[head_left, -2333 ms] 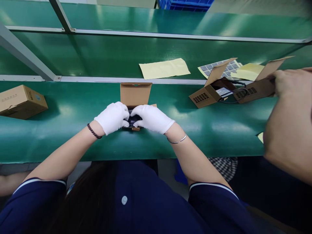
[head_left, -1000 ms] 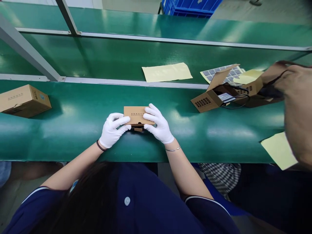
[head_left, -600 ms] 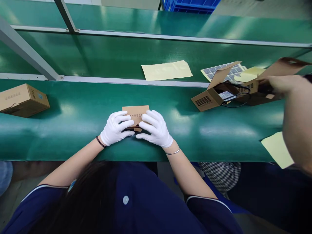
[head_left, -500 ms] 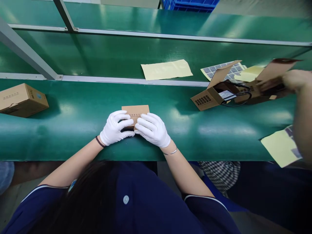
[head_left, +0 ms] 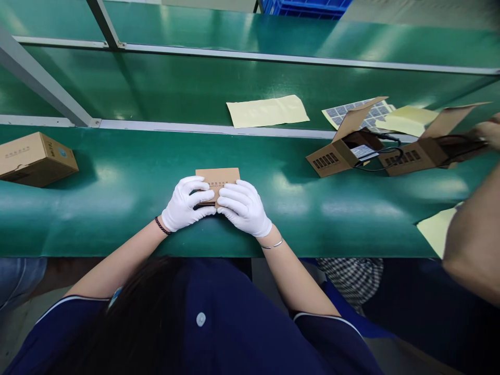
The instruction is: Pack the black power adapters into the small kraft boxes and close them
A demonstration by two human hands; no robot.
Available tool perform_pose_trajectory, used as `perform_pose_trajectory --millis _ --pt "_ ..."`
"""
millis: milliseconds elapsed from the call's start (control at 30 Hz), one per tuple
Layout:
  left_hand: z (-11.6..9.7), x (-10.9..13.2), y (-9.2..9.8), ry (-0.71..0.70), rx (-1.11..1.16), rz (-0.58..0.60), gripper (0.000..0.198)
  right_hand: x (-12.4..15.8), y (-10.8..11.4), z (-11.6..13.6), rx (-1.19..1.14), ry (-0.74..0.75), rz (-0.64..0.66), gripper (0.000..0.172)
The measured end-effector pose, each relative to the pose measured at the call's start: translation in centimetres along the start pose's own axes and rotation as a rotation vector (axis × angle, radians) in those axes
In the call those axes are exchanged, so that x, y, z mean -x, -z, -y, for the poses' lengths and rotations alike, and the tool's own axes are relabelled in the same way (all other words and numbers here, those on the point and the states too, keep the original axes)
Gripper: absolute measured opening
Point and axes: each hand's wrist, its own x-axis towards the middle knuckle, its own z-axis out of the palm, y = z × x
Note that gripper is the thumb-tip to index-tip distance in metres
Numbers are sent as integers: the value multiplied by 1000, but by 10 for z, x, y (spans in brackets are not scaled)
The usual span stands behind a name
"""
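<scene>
A small brown cardboard box (head_left: 217,176) with printed lettering on top sits on the green work surface in front of me. My left hand (head_left: 188,203), in a white glove, grips its left side with curled fingers. From the right, my right hand (head_left: 245,205), gloved too, lies over the box's right part with the fingers held together and bent round its near edge. A dark gap shows along the near side of the box, between my hands. My fingers hide both lower corners.
A closed carton (head_left: 39,160) stands at the left. At the right are an open carton (head_left: 332,159) with a black cable and another open carton (head_left: 410,156), beside a co-worker's arm (head_left: 474,234). A yellowish sheet (head_left: 267,112) and a label sheet (head_left: 344,110) lie behind.
My hands stay on the box, with only a slight shift of the right fingers. The co-worker's hand has moved right, exposing more of the second open carton, and the forearm covers more of the yellowish paper.
</scene>
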Motion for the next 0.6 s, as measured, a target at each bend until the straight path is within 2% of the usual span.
perform_pose_trajectory --millis 100,200,233,267,333,400,433,533,600 --pt "2 0 1 -30 32 -13 29 2 -11 2 -54 -126 -73 20" --pt "-5 -7 6 -59 22 -47 28 0 -25 16 -52 -359 -249 46" --pt "-11 -11 8 -47 -13 -51 28 -2 -28 22 -47 -419 -271 53" --pt "-19 -17 9 -24 -54 -41 27 -5 -29 27 -57 -442 -250 55" --pt "-34 -28 10 38 -125 24 32 -12 -22 28 -117 -395 -122 51" --pt "-44 -40 7 64 -142 107 43 -21 3 8 -126 -344 -24 48" --pt "-45 -44 5 62 -138 133 45 -25 23 -11 -84 -360 -32 48" --pt "-29 -52 5 29 -151 140 23 -29 109 -89 254 -584 -258 54" --pt "-10 -49 16 4 -230 154 18 -22 171 -140 450 -773 -377 60"
